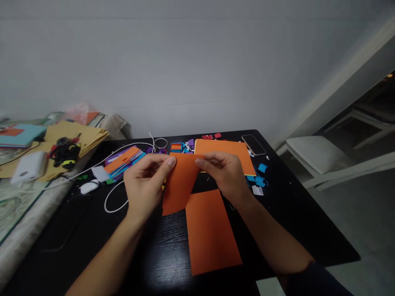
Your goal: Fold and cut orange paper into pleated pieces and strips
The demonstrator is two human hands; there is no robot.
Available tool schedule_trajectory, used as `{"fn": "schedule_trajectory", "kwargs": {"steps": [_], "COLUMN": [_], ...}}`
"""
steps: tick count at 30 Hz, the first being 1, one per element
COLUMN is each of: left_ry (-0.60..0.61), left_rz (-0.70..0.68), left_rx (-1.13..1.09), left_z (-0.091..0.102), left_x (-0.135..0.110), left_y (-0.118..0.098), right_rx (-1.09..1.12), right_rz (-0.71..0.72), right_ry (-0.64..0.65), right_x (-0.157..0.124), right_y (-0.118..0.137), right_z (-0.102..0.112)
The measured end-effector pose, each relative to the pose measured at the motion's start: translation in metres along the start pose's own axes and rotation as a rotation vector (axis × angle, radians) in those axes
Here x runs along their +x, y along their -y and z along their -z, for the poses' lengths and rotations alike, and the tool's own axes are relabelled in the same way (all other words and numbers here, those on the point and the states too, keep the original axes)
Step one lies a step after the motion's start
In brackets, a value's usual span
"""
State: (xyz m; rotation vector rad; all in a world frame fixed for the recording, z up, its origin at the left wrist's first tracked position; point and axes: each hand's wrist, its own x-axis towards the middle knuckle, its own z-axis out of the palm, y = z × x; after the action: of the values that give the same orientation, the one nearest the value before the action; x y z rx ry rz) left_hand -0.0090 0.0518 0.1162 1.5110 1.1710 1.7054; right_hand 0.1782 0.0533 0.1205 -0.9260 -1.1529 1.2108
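Both hands hold one orange paper sheet (180, 183) up above the black table (308, 222). My left hand (146, 183) pinches its upper left edge with thumb and fingers closed. My right hand (224, 172) pinches its upper right corner. A second orange sheet (211, 232) lies flat on the table just below the held one. Behind my hands lies a stack of orange sheets (226, 154).
Small coloured paper scraps (259, 181) litter the table. A pile of coloured sheets (123, 162), a white cable (112, 205) and a phone (253, 144) lie at the back. Left is a cluttered surface with brown envelopes (77, 135) and a white box (29, 166). A white chair (314, 154) stands at right.
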Motion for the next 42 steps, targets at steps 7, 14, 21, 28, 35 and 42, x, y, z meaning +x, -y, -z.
{"fn": "schedule_trajectory", "kwargs": {"steps": [7, 14, 21, 28, 35, 42], "left_ry": [0.028, -0.003, 0.306, 0.514, 0.462, 0.297], "left_rz": [0.016, 0.035, 0.139, 0.021, 0.068, 0.27], "left_rx": [-0.036, -0.041, -0.022, 0.169, 0.167, 0.112], "left_z": [0.0, 0.0, 0.011, 0.007, 0.005, 0.027], "left_x": [0.002, 0.006, 0.017, 0.015, 0.013, 0.007], "left_y": [0.001, 0.003, -0.003, -0.007, -0.003, 0.01], "right_rx": [-0.008, 0.014, -0.11, -0.382, -0.394, -0.44], "right_rz": [0.02, -0.016, 0.047, 0.09, 0.05, -0.078], "right_ry": [-0.066, -0.003, 0.027, 0.259, 0.319, 0.368], "right_x": [0.001, 0.003, 0.006, -0.001, -0.001, -0.007], "right_y": [-0.006, -0.01, -0.012, -0.011, -0.009, -0.012], "right_z": [-0.002, -0.004, 0.004, 0.006, 0.005, 0.02]}}
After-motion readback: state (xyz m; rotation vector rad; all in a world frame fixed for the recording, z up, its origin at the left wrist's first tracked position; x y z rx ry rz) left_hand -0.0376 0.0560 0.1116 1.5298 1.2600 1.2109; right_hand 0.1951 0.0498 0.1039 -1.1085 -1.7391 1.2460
